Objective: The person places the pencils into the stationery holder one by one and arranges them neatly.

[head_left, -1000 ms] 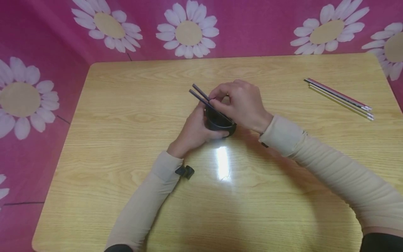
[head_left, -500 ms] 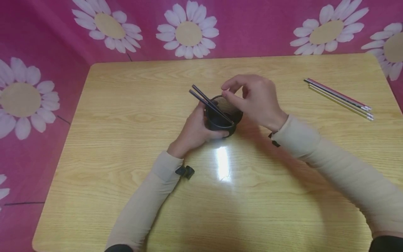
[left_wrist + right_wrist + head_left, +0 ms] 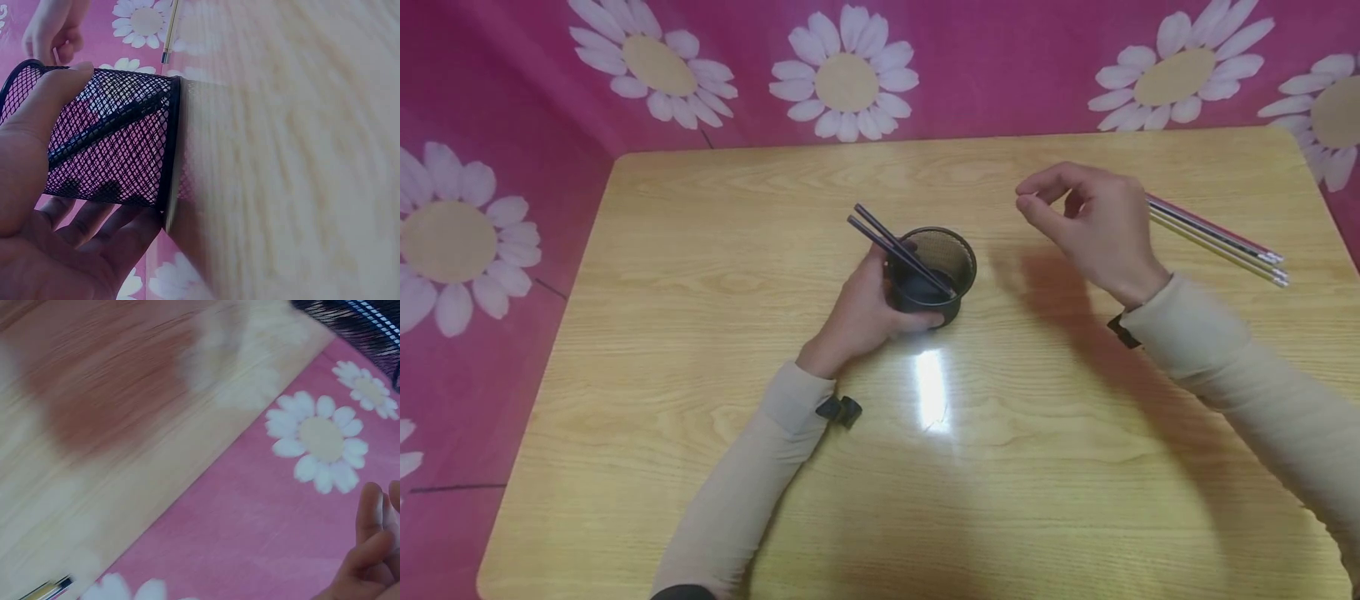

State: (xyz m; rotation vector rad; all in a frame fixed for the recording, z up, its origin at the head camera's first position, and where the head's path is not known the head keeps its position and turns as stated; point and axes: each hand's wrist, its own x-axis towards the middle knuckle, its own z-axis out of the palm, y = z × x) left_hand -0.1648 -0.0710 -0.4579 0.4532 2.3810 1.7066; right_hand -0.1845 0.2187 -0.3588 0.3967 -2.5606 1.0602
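Cup of black mesh (image 3: 957, 267), mouth upward, around the middle of a wooden table (image 3: 715, 275); two dark pencils (image 3: 872, 236) lean inside, their ends jutting over the rim to the far left. The person's left hand (image 3: 868, 308) curls around the cup's left side, thumb along the near wall. To the right, apart from the cup, the right hand (image 3: 1097, 221) hovers with fingers loosely bent (holding nothing), partly hiding several loose pencils (image 3: 1217, 231). Pink daisy-patterned cloth (image 3: 985, 75) shows beyond the far edge.

Beige, softly wrinkled sleeves (image 3: 745, 487) are being worn here, and blocky black fittings (image 3: 848, 412) are spotted at the cuffs (image 3: 796, 395)
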